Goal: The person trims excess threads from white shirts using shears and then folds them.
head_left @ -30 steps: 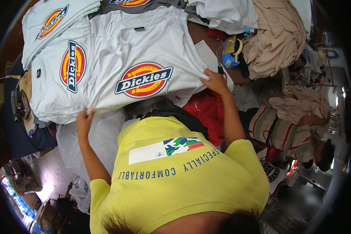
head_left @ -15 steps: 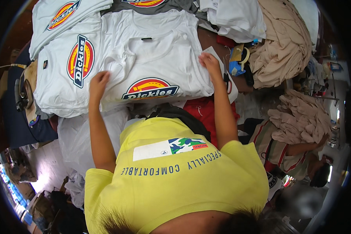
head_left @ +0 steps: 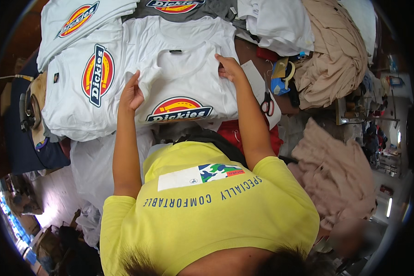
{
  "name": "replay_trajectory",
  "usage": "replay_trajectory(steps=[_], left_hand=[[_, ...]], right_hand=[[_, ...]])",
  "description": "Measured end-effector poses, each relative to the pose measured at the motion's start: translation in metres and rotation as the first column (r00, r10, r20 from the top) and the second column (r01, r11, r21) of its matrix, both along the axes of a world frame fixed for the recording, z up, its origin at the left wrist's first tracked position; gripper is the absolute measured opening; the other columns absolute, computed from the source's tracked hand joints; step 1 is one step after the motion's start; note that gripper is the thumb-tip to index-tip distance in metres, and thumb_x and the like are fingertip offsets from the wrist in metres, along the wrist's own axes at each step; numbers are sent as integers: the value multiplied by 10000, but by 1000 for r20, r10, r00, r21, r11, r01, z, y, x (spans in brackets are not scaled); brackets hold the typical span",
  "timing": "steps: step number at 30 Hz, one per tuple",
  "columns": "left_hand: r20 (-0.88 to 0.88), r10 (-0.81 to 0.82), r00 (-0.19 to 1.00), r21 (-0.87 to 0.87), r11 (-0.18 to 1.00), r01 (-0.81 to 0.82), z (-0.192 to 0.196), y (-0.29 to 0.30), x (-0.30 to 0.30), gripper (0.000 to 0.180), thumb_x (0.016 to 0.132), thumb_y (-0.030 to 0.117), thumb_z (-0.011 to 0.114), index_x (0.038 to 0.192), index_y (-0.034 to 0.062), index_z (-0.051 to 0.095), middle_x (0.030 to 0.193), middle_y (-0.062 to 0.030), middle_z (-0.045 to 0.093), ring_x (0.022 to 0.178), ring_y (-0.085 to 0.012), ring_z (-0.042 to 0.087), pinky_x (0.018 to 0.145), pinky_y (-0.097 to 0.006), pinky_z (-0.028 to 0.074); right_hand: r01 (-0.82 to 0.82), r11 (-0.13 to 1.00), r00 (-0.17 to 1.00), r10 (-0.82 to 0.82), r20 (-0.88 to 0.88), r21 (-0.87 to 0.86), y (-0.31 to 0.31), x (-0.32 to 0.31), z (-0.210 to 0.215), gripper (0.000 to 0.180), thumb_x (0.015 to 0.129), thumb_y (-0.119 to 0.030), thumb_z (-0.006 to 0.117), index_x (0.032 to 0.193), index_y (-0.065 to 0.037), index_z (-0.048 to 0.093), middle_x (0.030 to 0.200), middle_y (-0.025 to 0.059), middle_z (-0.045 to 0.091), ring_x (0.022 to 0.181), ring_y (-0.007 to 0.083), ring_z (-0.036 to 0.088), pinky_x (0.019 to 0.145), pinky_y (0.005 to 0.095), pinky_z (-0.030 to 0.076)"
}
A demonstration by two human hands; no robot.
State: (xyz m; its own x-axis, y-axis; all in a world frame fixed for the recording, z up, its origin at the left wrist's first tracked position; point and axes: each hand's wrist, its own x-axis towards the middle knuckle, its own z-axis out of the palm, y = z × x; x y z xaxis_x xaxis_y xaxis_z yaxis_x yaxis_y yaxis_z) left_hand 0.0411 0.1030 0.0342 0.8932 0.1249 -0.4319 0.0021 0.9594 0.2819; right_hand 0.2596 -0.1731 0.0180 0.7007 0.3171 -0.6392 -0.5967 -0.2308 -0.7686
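A white T-shirt (head_left: 188,78) with a red, yellow and dark blue print lies in front of me, partly folded, on top of other white shirts. My left hand (head_left: 132,93) is closed at its left side, where the sleeve cloth is bunched. My right hand (head_left: 228,69) pinches the shirt's right shoulder edge, thumb on top and fingers partly hidden. Another printed white shirt (head_left: 69,96) lies to the left, its print turned sideways. A folded white shirt (head_left: 110,8) rests at the far left, next to a grey printed shirt (head_left: 188,14).
Right of the shirts are scissors (head_left: 267,105) on white paper (head_left: 253,73), a tape roll (head_left: 289,70) and a heap of beige cloth (head_left: 333,55). More beige cloth (head_left: 336,170) is at my right side. What looks like an iron (head_left: 27,110) stands at the left.
Both hands have moved inward, drawing the shirt's sides closer together. The scissors now show fully. At the right, the beige cloth carried by another person has come nearer.
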Motion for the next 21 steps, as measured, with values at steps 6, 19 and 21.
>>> replay_trajectory(steps=[6, 19, 21], left_hand=[[145, -144, 979, 66, 988, 136, 26, 22, -7, 352, 853, 187, 599, 1119, -34, 530, 1070, -140, 609, 975, -235, 599, 866, -355, 487], [354, -539, 764, 902, 414, -126, 43, 110, -211, 559, 736, 192, 657, 1188, -55, 440, 1146, -236, 528, 902, -362, 592, 801, -449, 481], [350, -657, 668, 935, 282, -214, 63, 114, -209, 531, 759, 219, 626, 1192, -34, 452, 1169, -228, 519, 893, -346, 590, 794, -443, 482]], right_hand=[[134, 726, 932, 139, -335, 675, 20, -33, 16, 482, 864, -418, 546, 1101, 1, 550, 982, 127, 629, 861, 228, 620, 799, 360, 506], [-275, 334, 922, -174, 345, 902, -163, -120, 134, 644, 786, -444, 639, 1193, 32, 488, 1222, 172, 519, 1145, 292, 490, 989, 465, 356], [-473, 548, 730, -194, 655, 690, -177, -128, 158, 814, 727, -524, 663, 1236, 65, 426, 1269, 206, 463, 1158, 307, 475, 997, 471, 348]])
